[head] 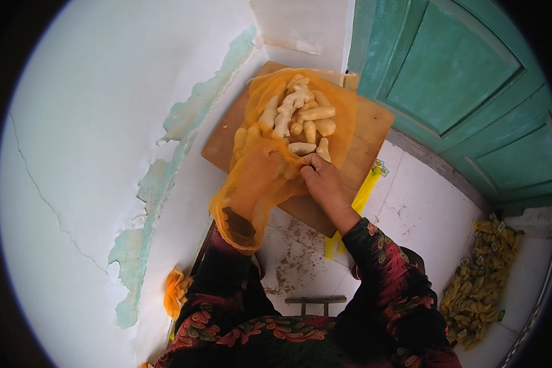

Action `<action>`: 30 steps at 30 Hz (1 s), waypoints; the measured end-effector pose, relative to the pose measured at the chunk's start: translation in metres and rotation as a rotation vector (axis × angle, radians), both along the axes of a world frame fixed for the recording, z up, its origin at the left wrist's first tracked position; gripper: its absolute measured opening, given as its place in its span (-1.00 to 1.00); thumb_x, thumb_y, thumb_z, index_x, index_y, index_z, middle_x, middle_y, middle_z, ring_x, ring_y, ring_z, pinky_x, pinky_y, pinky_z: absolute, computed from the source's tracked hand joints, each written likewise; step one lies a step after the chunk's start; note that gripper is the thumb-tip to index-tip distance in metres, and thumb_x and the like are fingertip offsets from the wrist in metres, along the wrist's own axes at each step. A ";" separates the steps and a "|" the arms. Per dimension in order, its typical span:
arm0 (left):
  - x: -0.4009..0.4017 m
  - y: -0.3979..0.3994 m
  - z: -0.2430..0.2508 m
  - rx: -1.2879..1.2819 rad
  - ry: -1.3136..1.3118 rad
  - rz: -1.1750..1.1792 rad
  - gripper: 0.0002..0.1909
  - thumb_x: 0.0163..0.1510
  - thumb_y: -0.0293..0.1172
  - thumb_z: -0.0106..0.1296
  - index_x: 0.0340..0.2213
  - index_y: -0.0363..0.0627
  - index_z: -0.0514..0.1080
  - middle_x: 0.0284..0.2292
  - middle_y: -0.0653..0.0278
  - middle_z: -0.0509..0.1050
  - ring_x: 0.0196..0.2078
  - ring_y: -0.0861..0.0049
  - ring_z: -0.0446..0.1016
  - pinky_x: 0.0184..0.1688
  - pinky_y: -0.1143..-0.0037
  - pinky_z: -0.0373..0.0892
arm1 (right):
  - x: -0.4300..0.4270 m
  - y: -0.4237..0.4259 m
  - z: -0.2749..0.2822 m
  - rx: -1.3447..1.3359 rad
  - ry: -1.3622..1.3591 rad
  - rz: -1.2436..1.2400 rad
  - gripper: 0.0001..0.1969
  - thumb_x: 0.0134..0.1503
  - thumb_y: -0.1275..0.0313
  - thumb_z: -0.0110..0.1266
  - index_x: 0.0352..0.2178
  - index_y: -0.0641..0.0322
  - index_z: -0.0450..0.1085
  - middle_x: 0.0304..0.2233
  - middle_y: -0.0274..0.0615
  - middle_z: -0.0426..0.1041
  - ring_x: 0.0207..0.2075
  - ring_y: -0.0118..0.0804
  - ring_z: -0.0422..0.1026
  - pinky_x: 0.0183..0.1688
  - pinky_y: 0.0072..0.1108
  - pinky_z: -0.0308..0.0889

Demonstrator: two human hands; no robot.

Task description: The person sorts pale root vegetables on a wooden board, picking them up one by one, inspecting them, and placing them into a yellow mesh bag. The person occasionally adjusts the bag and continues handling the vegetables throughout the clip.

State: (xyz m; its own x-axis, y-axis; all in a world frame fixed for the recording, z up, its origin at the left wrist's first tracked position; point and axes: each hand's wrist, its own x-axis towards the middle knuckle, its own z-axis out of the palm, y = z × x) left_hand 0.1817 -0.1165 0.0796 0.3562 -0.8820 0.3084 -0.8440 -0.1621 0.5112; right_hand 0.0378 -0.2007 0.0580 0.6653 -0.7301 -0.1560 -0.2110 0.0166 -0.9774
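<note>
An orange mesh bag (347,129) is spread over a brown wooden board (372,122). Pale, knobbly ginger roots (296,106) lie under or inside the mesh; which of these I cannot tell for every piece. My left hand (262,168) reaches into the bag, and the netting covers it and the wrist down to the dark sleeve. Its fingers are blurred by the mesh near the roots. At the front edge of the roots, my right hand (321,179) pinches a gathered fold of the netting between thumb and fingers.
A peeling wall (175,138) runs close along the left, and a green panelled door (455,69) stands at the right. Yellow strips (365,191) hang by the board. A heap of small tagged bundles (483,280) lies on the floor. Another orange bag (174,294) sits lower left.
</note>
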 end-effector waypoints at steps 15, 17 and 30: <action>-0.005 -0.004 -0.024 0.230 0.670 0.122 -0.75 -0.01 -0.37 0.00 -0.27 -0.21 0.39 -0.53 0.24 0.36 -0.50 0.47 0.35 -0.47 0.51 0.27 | -0.004 0.005 0.003 0.301 -0.310 -0.072 -0.89 0.06 0.49 -0.17 -0.41 0.26 0.31 -0.60 -0.38 0.32 -0.55 -0.55 0.26 -0.45 -0.66 0.24; -0.005 -0.005 -0.024 0.228 0.579 0.129 -0.75 -0.01 -0.37 0.00 -0.27 -0.21 0.39 -0.52 0.23 0.37 -0.49 0.45 0.35 -0.47 0.50 0.27 | -0.004 0.003 0.004 0.239 -0.294 -0.031 -0.90 0.06 0.49 -0.15 -0.42 0.27 0.31 -0.58 -0.34 0.33 -0.53 -0.52 0.28 -0.43 -0.64 0.25; -0.021 -0.003 -0.003 0.182 0.316 0.165 -0.74 -0.04 -0.37 0.04 -0.27 -0.19 0.39 -0.49 0.17 0.38 -0.44 0.36 0.36 -0.40 0.44 0.28 | 0.000 0.000 0.004 -0.181 -0.128 0.153 -0.93 -0.01 0.56 -0.10 -0.44 0.30 0.30 -0.48 -0.13 0.34 -0.40 -0.29 0.34 -0.30 -0.56 0.27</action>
